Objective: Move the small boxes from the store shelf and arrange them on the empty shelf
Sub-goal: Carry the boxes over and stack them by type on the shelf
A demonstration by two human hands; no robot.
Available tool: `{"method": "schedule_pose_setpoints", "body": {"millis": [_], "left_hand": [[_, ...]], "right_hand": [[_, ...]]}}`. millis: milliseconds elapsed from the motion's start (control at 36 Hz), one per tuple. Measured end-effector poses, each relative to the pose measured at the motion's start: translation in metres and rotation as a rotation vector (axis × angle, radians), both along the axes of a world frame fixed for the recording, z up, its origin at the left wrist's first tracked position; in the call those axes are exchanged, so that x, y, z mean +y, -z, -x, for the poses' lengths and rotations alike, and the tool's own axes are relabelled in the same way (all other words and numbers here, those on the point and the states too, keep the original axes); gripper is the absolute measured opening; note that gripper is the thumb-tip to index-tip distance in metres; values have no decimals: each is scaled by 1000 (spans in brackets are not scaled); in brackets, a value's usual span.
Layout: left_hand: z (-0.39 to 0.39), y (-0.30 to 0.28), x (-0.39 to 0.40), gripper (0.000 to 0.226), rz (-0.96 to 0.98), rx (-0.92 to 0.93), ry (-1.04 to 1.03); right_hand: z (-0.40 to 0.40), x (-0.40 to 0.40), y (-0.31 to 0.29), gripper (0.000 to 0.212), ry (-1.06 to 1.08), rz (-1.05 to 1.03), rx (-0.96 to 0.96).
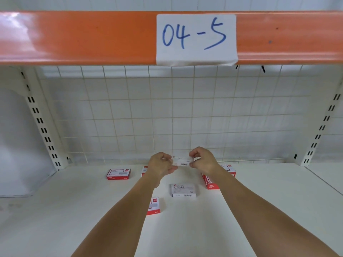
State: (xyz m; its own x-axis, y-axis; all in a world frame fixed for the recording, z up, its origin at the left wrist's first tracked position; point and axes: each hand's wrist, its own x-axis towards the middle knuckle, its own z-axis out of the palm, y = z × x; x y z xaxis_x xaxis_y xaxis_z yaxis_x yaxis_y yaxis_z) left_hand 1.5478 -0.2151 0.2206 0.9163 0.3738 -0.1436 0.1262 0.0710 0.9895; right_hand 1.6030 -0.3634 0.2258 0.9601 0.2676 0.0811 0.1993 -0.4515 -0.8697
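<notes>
A small white staples box hangs just above the back of the white shelf. My left hand pinches its left end and my right hand pinches its right end. Another white staples box lies flat on the shelf below them. Red-and-white boxes lie around: one at the left, one partly hidden behind my left hand, one under my left forearm, and a stack behind my right forearm with a further box at its far side.
An orange beam crosses overhead with a paper label reading 04-5. A white wire grid closes the back. Slotted uprights stand at both sides; the right one leans in view.
</notes>
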Motion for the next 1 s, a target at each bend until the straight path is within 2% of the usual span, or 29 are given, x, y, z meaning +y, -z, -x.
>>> {"method": "schedule_pose_setpoints", "body": {"millis": [139, 278, 333, 389, 556, 778, 917, 1000], "left_hand": [[-3, 5, 0, 32, 36, 30, -13], [-12, 13, 0, 43, -75, 83, -36], [-13, 17, 1, 50, -174, 111, -15], [-15, 20, 0, 54, -379, 133, 14], [-12, 22, -1, 39, -776, 167, 64], [-7, 17, -11, 43, -1131, 276, 129], [7, 8, -10, 40, -1274, 268, 123], [18, 7, -2, 37, -1276, 261, 98]], "right_hand": [[0, 3, 4, 29, 111, -114, 16], [1, 12, 13, 35, 159, -116, 57], [3, 15, 17, 34, 158, -37, 46], [5, 19, 22, 32, 163, 70, 12], [10, 20, 27, 32, 171, 280, -49], [24, 22, 17, 37, 79, 538, -177], [34, 11, 14, 33, -35, 487, -177], [43, 1, 12, 20, -131, 466, -212]]}}
